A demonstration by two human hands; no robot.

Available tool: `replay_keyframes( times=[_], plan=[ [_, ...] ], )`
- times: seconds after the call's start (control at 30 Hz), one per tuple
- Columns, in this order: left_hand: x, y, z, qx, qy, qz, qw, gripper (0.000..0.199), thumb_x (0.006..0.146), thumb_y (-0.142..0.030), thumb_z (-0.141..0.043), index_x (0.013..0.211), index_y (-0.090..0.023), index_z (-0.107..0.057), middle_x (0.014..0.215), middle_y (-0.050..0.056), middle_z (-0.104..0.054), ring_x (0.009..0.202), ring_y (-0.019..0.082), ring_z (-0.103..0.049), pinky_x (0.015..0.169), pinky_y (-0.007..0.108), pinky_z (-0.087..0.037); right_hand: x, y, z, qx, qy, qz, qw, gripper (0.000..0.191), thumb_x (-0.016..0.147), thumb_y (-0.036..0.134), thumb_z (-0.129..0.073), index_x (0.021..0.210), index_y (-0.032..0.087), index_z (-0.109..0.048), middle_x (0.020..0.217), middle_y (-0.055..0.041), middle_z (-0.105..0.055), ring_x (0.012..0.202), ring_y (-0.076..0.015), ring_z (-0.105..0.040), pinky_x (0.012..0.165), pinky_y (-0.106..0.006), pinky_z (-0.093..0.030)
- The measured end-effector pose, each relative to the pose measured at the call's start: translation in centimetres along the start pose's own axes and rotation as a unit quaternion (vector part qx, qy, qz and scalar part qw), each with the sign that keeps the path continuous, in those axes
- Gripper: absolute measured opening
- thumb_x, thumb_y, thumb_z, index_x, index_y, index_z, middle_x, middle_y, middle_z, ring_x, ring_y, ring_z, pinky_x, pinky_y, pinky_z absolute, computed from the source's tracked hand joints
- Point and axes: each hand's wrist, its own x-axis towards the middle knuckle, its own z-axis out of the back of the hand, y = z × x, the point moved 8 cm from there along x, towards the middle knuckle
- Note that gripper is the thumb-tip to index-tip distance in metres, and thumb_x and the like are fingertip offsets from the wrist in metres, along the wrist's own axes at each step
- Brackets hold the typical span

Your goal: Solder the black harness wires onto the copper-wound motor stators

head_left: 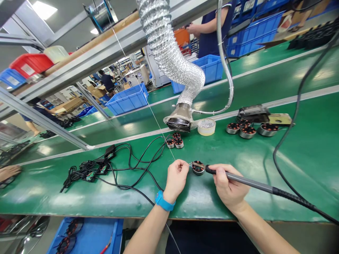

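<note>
My right hand (231,187) grips a soldering iron (246,180) by its grey and black handle, and the tip points left onto a small round motor stator (198,172) with copper windings. My left hand (177,178), with a blue band on the wrist, is closed in a pinch just left of the stator. A thin solder wire (156,120) runs down from a spool (102,16) overhead into those pinched fingers. Exactly where tip and wire meet is too small to tell. Just beyond my left hand, a few more stators (178,143) stand grouped on the green bench.
A fume duct (180,118) hangs over the bench beside a round white tub (206,127). Cables with small circuit boards (91,175) lie left. More stators (247,132) sit by a metal stand (254,114) at right. The iron's black cord (277,151) loops nearby. Another person's hand (9,173) rests far left.
</note>
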Motion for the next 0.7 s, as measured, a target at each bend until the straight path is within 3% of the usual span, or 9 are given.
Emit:
replay_keyframes(
  times=[0.1,0.2,0.3,0.43,0.7],
  plan=[
    [0.0,-0.1,0.0,-0.002,-0.001,0.001,1.000,0.025,0.089,-0.038,-0.055,0.080,-0.015,-0.059,0.063,-0.005,-0.042,0.052,0.007,-0.031,0.048,0.020,-0.026,0.3,0.7,-0.6,-0.017,0.030,0.015,0.999,0.020,0.096,0.030,-0.055,0.092,0.019,-0.072,0.072,-0.0041,-0.069,0.063,-0.0180,-0.067,0.056,-0.028,-0.056],
    [0.0,-0.2,-0.1,-0.008,0.003,-0.001,1.000,0.024,0.087,-0.038,-0.057,0.078,-0.016,-0.058,0.063,-0.004,-0.043,0.053,0.007,-0.033,0.049,0.020,-0.027,0.8,2.4,-1.7,-0.020,0.070,0.077,0.994,0.017,0.096,0.021,-0.056,0.107,0.022,-0.069,0.081,-0.0027,-0.070,0.068,-0.0159,-0.068,0.063,-0.027,-0.058],
    [0.0,-0.4,-0.2,-0.021,0.007,-0.009,1.000,0.025,0.087,-0.039,-0.059,0.077,-0.016,-0.058,0.063,-0.005,-0.044,0.052,0.007,-0.033,0.050,0.020,-0.028,1.1,3.7,-3.0,-0.022,0.111,0.129,0.985,0.027,0.094,0.016,-0.058,0.119,0.023,-0.065,0.098,-0.0058,-0.068,0.082,-0.0162,-0.069,0.076,-0.029,-0.059],
    [-0.1,-0.5,-0.4,-0.043,0.020,-0.013,0.999,0.027,0.086,-0.042,-0.061,0.078,-0.017,-0.058,0.061,-0.005,-0.043,0.052,0.007,-0.032,0.050,0.020,-0.029,1.2,3.7,-4.2,-0.037,0.144,0.143,0.978,0.037,0.094,0.012,-0.056,0.129,0.025,-0.059,0.108,-0.0078,-0.061,0.090,-0.0162,-0.068,0.083,-0.030,-0.059],
    [0.0,-0.2,-0.8,-0.100,0.062,-0.003,0.993,0.039,0.084,-0.054,-0.065,0.082,-0.015,-0.058,0.059,-0.006,-0.041,0.045,0.004,-0.030,0.042,0.020,-0.023,0.6,3.5,-5.3,-0.055,0.151,0.185,0.969,0.038,0.096,0.010,-0.049,0.129,0.025,-0.060,0.109,-0.0070,-0.058,0.091,-0.0150,-0.067,0.081,-0.025,-0.058]
  ],
)
